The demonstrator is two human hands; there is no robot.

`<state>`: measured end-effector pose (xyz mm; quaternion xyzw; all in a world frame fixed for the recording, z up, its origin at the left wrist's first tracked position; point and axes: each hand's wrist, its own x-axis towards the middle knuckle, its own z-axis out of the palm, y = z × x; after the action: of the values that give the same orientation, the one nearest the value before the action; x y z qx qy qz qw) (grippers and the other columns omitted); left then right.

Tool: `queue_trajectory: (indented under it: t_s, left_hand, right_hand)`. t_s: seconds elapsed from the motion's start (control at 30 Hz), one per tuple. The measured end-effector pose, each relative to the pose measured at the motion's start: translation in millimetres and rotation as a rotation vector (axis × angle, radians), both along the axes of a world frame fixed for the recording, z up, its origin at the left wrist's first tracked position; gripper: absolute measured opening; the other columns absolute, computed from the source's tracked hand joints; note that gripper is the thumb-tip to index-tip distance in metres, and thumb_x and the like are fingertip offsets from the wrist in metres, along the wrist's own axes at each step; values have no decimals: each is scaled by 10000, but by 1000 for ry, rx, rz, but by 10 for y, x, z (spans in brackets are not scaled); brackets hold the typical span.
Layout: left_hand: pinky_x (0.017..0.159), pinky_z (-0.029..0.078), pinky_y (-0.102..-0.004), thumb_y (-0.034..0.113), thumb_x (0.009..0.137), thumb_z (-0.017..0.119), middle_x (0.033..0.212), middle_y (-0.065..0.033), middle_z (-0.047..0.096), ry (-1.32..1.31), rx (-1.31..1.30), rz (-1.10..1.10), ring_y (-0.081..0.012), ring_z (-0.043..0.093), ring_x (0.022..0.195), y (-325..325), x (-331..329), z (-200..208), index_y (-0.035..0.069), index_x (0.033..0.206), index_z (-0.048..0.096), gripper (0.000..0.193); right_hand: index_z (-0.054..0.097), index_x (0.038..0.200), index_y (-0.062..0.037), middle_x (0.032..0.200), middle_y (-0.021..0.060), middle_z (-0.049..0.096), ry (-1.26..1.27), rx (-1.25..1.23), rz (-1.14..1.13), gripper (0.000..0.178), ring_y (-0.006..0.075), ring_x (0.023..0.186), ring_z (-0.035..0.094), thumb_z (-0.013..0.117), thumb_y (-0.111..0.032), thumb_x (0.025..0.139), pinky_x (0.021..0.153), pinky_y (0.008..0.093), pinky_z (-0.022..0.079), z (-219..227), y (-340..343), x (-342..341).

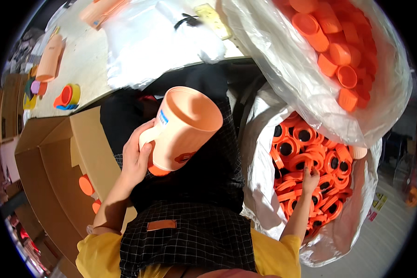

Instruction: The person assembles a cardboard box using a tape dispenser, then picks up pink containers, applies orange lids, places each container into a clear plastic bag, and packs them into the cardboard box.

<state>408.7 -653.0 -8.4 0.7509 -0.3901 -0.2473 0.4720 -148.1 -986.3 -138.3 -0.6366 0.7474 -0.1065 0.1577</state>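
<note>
Left hand [135, 160]: wrapped around peach cup [183, 127], centre frame; keep it steady.
Right hand [309, 178]: fingers down among orange ring lids [310, 153], right; grasp unclear; single one out.

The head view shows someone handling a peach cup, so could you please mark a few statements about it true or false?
1. The left hand holds a peach cup by its handle. True.
2. The right hand rests on the table. False: it reaches into a white bag of orange ring lids.
3. The cup stands upright on the cardboard box. False: it is tilted in the air, with its open mouth in view.
4. A clear plastic bag of orange caps lies above the white bag. True.
5. The cardboard box is on the person's left. True.
</note>
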Motion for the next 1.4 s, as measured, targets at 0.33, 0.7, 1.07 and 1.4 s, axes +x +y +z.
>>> queue_trajectory:
  t_s: [0.33,0.7,1.07,1.4]
  left_hand:
    - [1044,489,-394,242,1045,512,1345,-205,639,128,-140,-132,-336,634,1245,169,-65,25,21,1306,597,353]
    - [998,522,-371,298,1048,555,1328,-190,658,193,-133,-80,-303,678,1182,477,45,-62,9,1287,586,376]
    - [759,588,-398,195,896,689,1363,-130,586,-368,23,-14,-353,615,1213,345,-577,122,117,1283,563,414]
    - [878,581,-394,327,985,610,1371,-154,617,-367,-60,-89,-369,698,1094,425,-400,23,99,1395,520,478]
  right_hand:
    - [696,1205,-23,934,98,594,-901,-168,1457,556,290,847,587,843,-258,722,772,406,492,1575,940,3790]
    - [693,1247,-11,892,98,560,-888,0,1539,605,258,788,547,774,-457,846,716,370,467,1549,1269,3800]
    - [669,1190,35,891,132,569,-709,211,1175,344,259,817,554,643,-212,952,758,340,465,1668,1298,4092]
    - [587,1250,98,1006,224,620,-572,296,1261,453,398,924,620,599,-273,991,860,405,501,1902,1361,4260]
